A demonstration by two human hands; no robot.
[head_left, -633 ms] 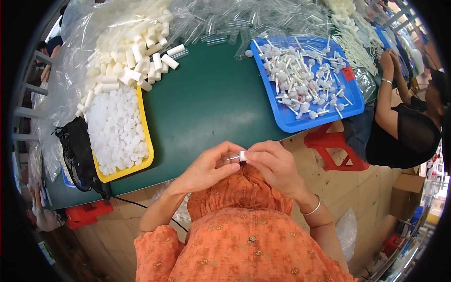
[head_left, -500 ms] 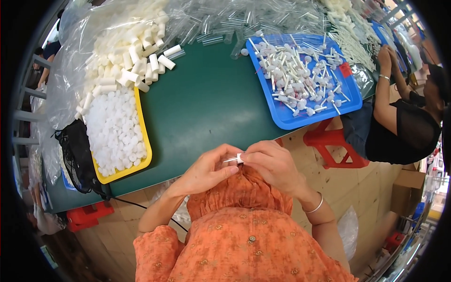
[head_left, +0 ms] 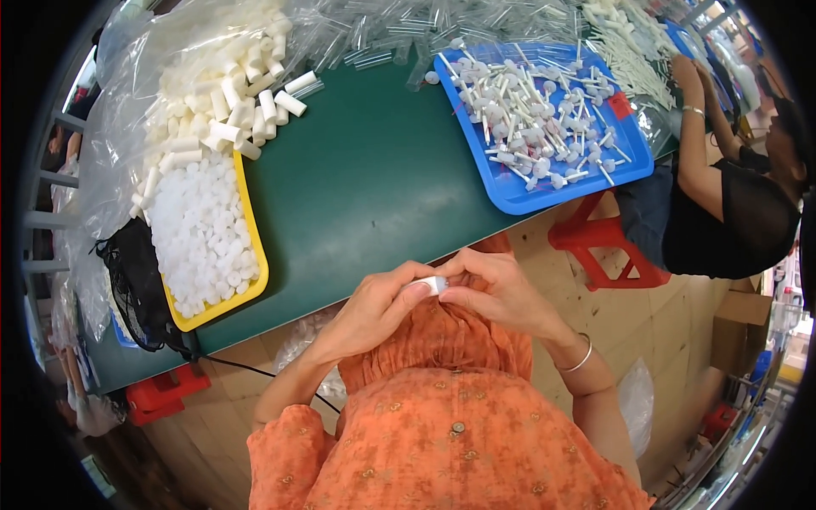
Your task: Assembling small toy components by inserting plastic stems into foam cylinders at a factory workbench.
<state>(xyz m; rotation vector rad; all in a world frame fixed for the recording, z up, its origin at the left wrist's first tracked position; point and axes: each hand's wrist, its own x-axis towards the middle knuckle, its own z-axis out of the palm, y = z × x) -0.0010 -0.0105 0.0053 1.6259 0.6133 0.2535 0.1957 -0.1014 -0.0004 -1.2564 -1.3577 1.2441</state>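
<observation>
White cylinder [head_left: 432,286]: short, small, plain-sided, tilted, with a paler, translucent bit at its right end. Held in the air just off the near edge of the green table [head_left: 365,170], above orange clothing [head_left: 433,340].

Left hand [head_left: 371,313]: thumb and fingers pinching the cylinder, thumb lying over part of it. Right hand [head_left: 503,293]: thumb and forefinger curled in about the translucent end; from where I stand, cannot tell whether they grip.

Left part of the table: yellow tray [head_left: 256,251], heaped with small white pieces [head_left: 208,234]. Behind it, toward the table's far left, thick cream cylinders [head_left: 223,102] spill from clear plastic. Right part of the table: blue tray [head_left: 520,201], full of thin white sticks with round, whitish ends [head_left: 544,127]. Far edge of the table: loose clear tubes [head_left: 399,25]. Beyond the table's right side: a co-worker in black [head_left: 722,221], red stool [head_left: 608,251] alongside.
</observation>
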